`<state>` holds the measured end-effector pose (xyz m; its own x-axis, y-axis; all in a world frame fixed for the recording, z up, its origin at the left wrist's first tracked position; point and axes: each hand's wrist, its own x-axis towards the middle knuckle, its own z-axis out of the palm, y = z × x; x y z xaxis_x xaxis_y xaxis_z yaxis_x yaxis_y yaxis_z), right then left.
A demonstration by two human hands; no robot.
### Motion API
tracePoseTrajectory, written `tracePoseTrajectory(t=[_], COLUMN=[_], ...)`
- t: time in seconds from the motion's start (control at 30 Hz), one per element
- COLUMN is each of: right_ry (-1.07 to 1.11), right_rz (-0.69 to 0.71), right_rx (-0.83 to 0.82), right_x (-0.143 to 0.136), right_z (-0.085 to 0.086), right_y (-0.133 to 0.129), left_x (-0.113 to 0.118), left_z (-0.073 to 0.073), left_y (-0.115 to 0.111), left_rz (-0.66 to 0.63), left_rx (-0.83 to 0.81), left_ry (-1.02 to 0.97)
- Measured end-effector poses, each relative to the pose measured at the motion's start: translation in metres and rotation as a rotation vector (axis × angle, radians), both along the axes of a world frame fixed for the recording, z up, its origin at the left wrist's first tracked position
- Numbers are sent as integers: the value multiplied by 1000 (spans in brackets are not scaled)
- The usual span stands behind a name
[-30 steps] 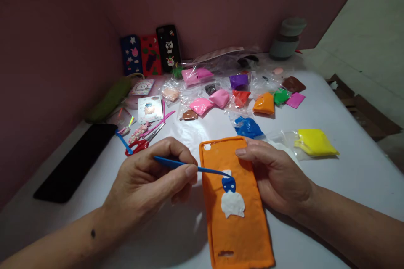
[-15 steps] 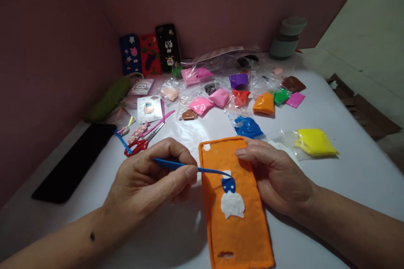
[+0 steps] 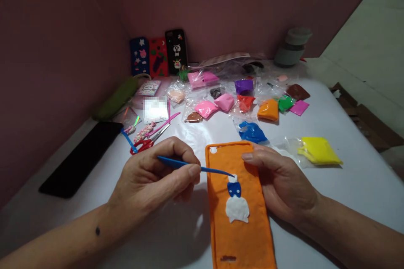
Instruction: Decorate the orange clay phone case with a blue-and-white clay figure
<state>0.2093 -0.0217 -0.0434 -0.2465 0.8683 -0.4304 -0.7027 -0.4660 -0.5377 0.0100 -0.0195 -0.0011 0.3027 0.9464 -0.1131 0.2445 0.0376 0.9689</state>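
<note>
White table [image 3: 347, 201] carries an orange phone case [image 3: 241, 227] at lower centre, a yellow clay bag [image 3: 318, 150] at right, a blue clay bag [image 3: 251, 131] at centre, mixed coloured clay bags [image 3: 240, 96] across the upper middle, red scissors [image 3: 145, 143] and a black slab [image 3: 80, 159] at left.

A white counter [image 3: 347, 185] fills the corner of a room, pushed against two dull mauve walls [image 3: 221, 4] that meet behind it. The light is dim and falls brightest on the counter's middle. To the right lies a pale floor [image 3: 372, 42], with flattened brown cardboard [image 3: 362, 117] near the counter's edge.
</note>
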Motion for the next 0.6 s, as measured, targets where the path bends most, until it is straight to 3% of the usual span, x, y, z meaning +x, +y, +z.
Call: tracePoseTrajectory(t=[0.23,0.6], right_ry=[-24,-67], right_rz=[-12,-43], right_rx=[-6,-17], right_x=[0,-4], right_z=[0,3], right_y=[-2,-2], left_x=[-1,-2], left_z=[-3,-11], left_y=[9,7], left_rz=[12,-69], left_rx=[-138,-159], left_ry=[-232,-139])
